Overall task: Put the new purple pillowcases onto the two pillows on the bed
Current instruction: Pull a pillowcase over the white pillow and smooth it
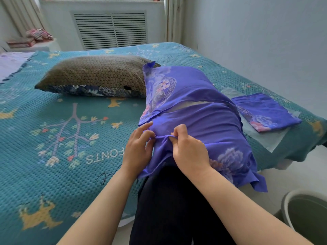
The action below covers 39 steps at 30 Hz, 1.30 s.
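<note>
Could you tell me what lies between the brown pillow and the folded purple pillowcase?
In the head view, the pillow in its purple case lies between the brown pillow and the folded pillowcase.

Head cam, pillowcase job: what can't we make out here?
- Tie strip on the purple pillowcase: left hand and right hand cover its ends; knotted or not, unclear.
- Brown pillow: right end hidden behind the purple one.
- Grey bin: cut by frame edge.
</note>
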{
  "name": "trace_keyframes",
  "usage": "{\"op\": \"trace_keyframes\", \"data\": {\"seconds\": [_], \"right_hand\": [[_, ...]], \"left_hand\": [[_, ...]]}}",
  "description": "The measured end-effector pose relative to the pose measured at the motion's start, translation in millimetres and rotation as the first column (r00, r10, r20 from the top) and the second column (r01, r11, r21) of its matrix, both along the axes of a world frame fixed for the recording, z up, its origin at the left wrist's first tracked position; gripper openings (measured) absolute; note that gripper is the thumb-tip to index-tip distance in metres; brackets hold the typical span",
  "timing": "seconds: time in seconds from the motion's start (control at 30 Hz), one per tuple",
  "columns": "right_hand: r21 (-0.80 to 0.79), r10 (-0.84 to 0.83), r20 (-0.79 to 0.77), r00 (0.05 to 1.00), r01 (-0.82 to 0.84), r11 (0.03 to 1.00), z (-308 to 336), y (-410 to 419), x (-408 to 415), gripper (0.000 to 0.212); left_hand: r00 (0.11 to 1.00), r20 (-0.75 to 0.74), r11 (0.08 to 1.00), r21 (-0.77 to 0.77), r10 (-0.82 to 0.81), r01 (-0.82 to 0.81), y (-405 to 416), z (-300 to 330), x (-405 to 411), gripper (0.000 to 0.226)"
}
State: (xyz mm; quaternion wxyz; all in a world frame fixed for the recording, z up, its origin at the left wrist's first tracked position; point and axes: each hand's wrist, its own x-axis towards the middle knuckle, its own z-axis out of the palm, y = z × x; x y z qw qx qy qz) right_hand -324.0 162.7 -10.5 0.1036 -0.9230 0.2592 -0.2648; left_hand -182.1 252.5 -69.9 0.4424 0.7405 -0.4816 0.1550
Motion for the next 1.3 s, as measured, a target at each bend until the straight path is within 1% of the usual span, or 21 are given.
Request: {"op": "trace_keyframes", "data": {"seconds": [0.07, 0.13, 0.17, 0.23, 0.27, 0.37, 0.4, 0.47, 0.5, 0.53, 0.6, 0.73, 0.8, 0.87, 0.93, 1.0, 1.1, 1.13, 1.2, 1.23, 1.3], "right_hand": [[0.069, -0.012, 0.004, 1.0, 0.012, 0.998, 4.2, -4.0, 0.7, 0.03], [0.1, -0.034, -0.022, 0.999, 0.036, 0.994, 5.4, -6.9, 2.6, 0.043], [0.044, -0.026, -0.022, 0.999, 0.026, 0.999, 0.9, -8.6, 4.8, 0.044], [-0.107, -0.025, 0.016, 1.0, 0.027, 0.994, -6.8, -7.2, 6.9, 0.031], [-0.097, -0.03, 0.016, 0.999, 0.031, 0.995, -6.5, -5.8, 9.2, 0.024], [0.051, -0.019, -0.108, 0.994, 0.025, 0.998, 5.9, -17.9, 20.9, 0.026], [0.117, -0.024, -0.141, 0.99, 0.041, 0.992, 11.6, -28.8, 25.5, 0.028], [0.38, -0.016, -0.137, 0.99, 0.068, 0.923, 27.4, -48.4, 30.9, 0.028], [0.521, -0.015, -0.1, 0.995, 0.065, 0.851, 32.9, -55.1, 32.1, 0.03], [0.624, -0.024, -0.062, 0.998, 0.057, 0.779, 34.7, -59.8, 33.8, 0.033], [0.709, -0.047, -0.028, 0.999, 0.053, 0.703, 31.1, -64.2, 39.3, 0.037], [0.527, -0.057, -0.098, 0.994, 0.1, 0.844, 15.8, -70.7, 51.7, 0.013], [0.368, -0.062, -0.125, 0.99, 0.104, 0.924, 12.2, -70.4, 52.4, 0.016], [0.263, -0.01, -0.066, 0.998, 0.027, 0.964, 11.6, -70.2, 52.0, 0.018], [0.258, 0.103, -0.025, 0.994, -0.093, 0.962, 14.0, -74.5, 52.4, 0.025], [0.265, 0.121, -0.141, 0.983, -0.081, 0.961, 19.9, -81.7, 53.7, 0.038], [0.113, 0.016, -0.409, 0.913, 0.033, 0.993, 28.5, -85.4, 56.7, 0.048], [0.121, 0.028, -0.448, 0.894, 0.03, 0.992, 31.3, -85.5, 58.7, 0.053], [0.244, 0.116, -0.486, 0.866, 0.007, 0.97, 39.0, -85.5, 60.6, 0.061], [0.286, 0.159, -0.509, 0.846, -0.008, 0.958, 41.8, -85.8, 61.1, 0.059], [0.257, 0.194, -0.544, 0.816, -0.058, 0.965, 42.4, -87.4, 63.0, 0.041]], "left_hand": [[0.992, -0.114, 0.998, -0.022, -0.062, 0.06, -1.7, 14.7, -2.8, 0.011], [0.979, -0.204, 0.999, 0.028, -0.011, 0.017, -6.3, 26.5, -4.5, 0.008], [0.976, -0.217, 0.998, 0.065, 0.026, -0.012, -10.0, 32.1, -4.4, 0.011], [0.976, -0.212, 0.986, 0.165, 0.059, -0.024, -21.3, 43.4, -1.0, 0.028], [0.978, -0.203, 0.972, 0.234, 0.049, -0.001, -27.9, 49.4, 1.7, 0.033], [0.956, -0.293, 0.89, 0.428, -0.03, 0.159, -45.4, 55.7, 12.3, 0.019], [0.931, -0.363, 0.879, 0.429, -0.041, 0.206, -49.0, 57.1, 14.5, 0.014], [0.888, -0.459, 0.929, 0.313, -0.033, 0.197, -51.2, 60.1, 14.3, 0.017], [0.915, -0.402, 0.962, 0.238, -0.03, 0.136, -48.8, 63.3, 10.0, 0.013], [0.965, -0.259, 0.982, 0.17, -0.03, 0.076, -44.7, 66.4, 3.5, 0.009], [0.998, 0.011, 0.99, 0.131, -0.063, 0.061, -33.5, 70.4, -14.5, 0.017], [0.97, 0.221, 0.959, 0.282, -0.096, 0.031, -11.7, 46.7, -43.3, 0.057], [0.946, 0.313, 0.962, 0.274, -0.087, -0.002, -6.5, 28.0, -40.7, 0.065], [0.925, 0.37, 0.951, 0.309, -0.089, -0.032, -3.7, 16.0, -36.1, 0.068], [0.913, 0.396, 0.926, 0.373, -0.098, -0.063, -5.0, 7.6, -32.7, 0.073], [0.906, 0.409, 0.898, 0.43, -0.105, -0.09, -8.9, 2.7, -31.5, 0.071], [0.91, 0.41, 0.891, 0.435, -0.064, -0.133, -19.5, 5.0, -30.7, 0.061], [0.918, 0.392, 0.891, 0.433, -0.054, -0.133, -23.5, 6.4, -30.8, 0.058], [0.933, 0.359, 0.894, 0.43, -0.038, -0.129, -30.2, 8.5, -31.9, 0.051], [0.932, 0.362, 0.894, 0.425, -0.025, -0.142, -32.3, 10.7, -32.3, 0.044], [0.92, 0.391, 0.887, 0.425, -0.003, -0.178, -32.0, 18.0, -33.5, 0.027]]}}
